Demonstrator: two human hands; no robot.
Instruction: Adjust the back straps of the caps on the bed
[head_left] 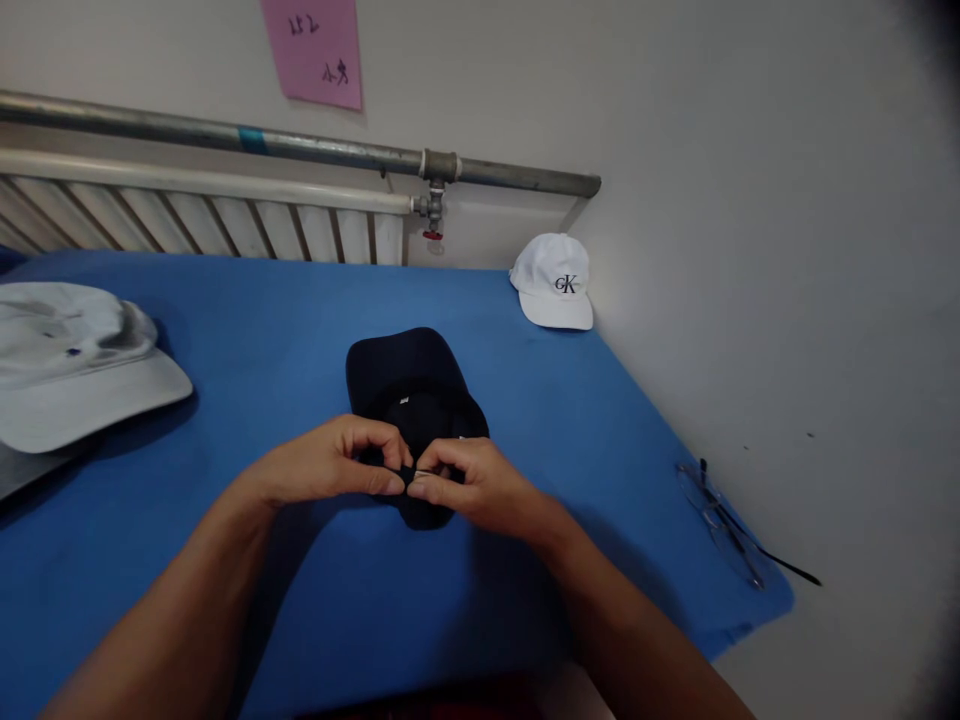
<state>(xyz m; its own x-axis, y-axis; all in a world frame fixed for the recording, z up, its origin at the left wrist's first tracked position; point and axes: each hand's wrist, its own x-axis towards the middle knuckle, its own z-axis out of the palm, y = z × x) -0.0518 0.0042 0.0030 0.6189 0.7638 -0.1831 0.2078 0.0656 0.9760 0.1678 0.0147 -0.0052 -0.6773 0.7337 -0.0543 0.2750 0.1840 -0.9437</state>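
A dark navy baseball cap (409,365) lies upside down on the blue tabletop, its brim pointing away from me and its inside showing. At the cap's near edge, my left hand (341,462) pinches the strap (407,473) between thumb and forefinger. Close beside it, my right hand (476,485) also pinches the strap, and a small pale piece, perhaps a buckle, shows at its fingertips. The two sets of fingertips almost touch. My fingers hide most of the strap.
Light-coloured caps (82,370) are stacked at the left. A white cap (555,280) with black letters sits at the far right corner. Glasses (724,525) rest at the table's right edge by the wall. A radiator (202,215) and pipe (330,150) run behind the table (285,310).
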